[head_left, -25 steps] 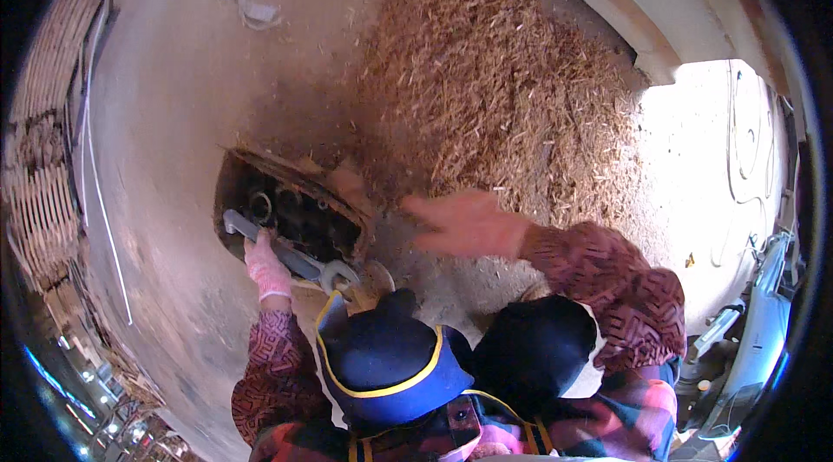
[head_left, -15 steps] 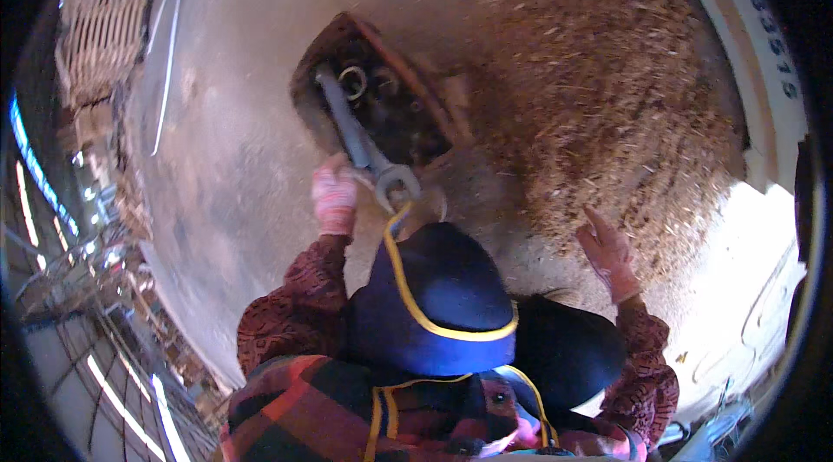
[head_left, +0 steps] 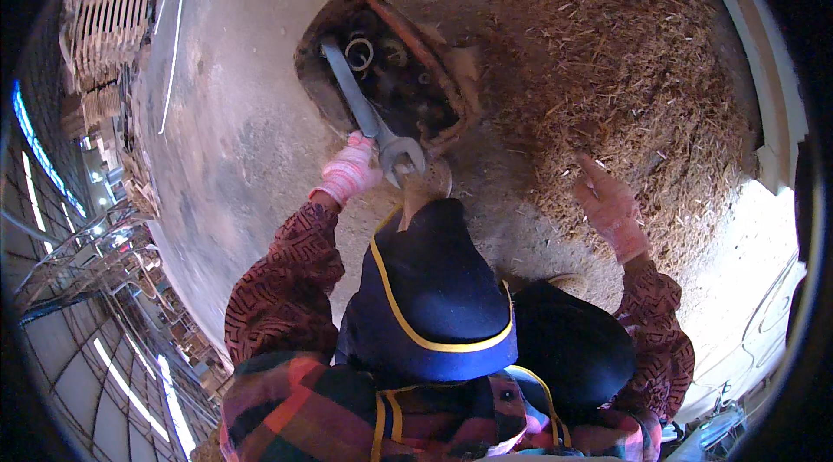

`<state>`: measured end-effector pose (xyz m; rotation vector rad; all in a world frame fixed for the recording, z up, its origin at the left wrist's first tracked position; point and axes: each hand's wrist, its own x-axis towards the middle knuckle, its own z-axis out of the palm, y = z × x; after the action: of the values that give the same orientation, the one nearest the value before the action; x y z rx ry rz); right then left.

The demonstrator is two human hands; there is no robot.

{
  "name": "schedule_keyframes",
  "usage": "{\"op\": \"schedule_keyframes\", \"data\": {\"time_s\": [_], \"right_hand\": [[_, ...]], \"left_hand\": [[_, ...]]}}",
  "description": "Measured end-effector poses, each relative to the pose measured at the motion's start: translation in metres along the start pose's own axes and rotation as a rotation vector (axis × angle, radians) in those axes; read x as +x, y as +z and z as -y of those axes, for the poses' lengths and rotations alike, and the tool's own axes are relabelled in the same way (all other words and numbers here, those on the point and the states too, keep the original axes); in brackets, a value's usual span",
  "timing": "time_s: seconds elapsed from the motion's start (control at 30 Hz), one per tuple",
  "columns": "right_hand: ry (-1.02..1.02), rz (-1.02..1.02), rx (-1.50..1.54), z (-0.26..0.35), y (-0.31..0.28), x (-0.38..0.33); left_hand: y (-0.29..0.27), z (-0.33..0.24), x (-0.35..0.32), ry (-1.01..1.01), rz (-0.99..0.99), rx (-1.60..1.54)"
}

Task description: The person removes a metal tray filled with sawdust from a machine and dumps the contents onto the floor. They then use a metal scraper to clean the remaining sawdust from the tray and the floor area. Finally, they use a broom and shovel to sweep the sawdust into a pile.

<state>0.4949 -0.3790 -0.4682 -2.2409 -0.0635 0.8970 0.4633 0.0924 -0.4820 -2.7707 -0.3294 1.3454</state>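
Observation:
A large grey open-end wrench (head_left: 351,93) lies slantwise across a worn, dirty box (head_left: 317,89), its jaw pointing toward me past the near rim. My left hand (head_left: 354,169), in a pink-and-white striped glove, is closed at the handle just behind that jaw; its fingertips are partly hidden. Inside the box sit a pale metal ring (head_left: 359,54) and several dark parts too murky to name. My right hand (head_left: 612,210), in a pinkish glove, hovers empty to the right, index finger stretched out, near the edge of a heap of wood shavings (head_left: 642,89).
My knees, under a dark blue apron with yellow trim (head_left: 425,306), stand close below the box. A pale panel or beam (head_left: 764,63) curves along the right. Stacked wooden slats (head_left: 117,28) and a white line or cord (head_left: 176,54) are at the left.
My left hand has come right and up against the wrench handle. The wrench has stayed put in the box. The whole view has shifted slightly; my right hand remains over the shavings' edge.

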Motion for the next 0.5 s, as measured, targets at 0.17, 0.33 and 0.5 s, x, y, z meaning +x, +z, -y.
{"op": "schedule_keyframes", "data": {"time_s": [0.17, 0.33, 0.5], "right_hand": [[0.015, -0.045, 0.019, 0.001, -0.002, -0.01], [-0.192, -0.07, -0.083, -0.039, 0.004, -0.011], [0.115, 0.007, -0.099, -0.017, -0.058, -0.027]], "left_hand": [[-0.031, -0.023, 0.012, 0.094, 0.157, 0.137], [-0.02, -0.015, -0.007, 0.217, 0.047, 0.044], [-0.025, -0.019, -0.004, 0.124, 0.28, 0.266]]}}
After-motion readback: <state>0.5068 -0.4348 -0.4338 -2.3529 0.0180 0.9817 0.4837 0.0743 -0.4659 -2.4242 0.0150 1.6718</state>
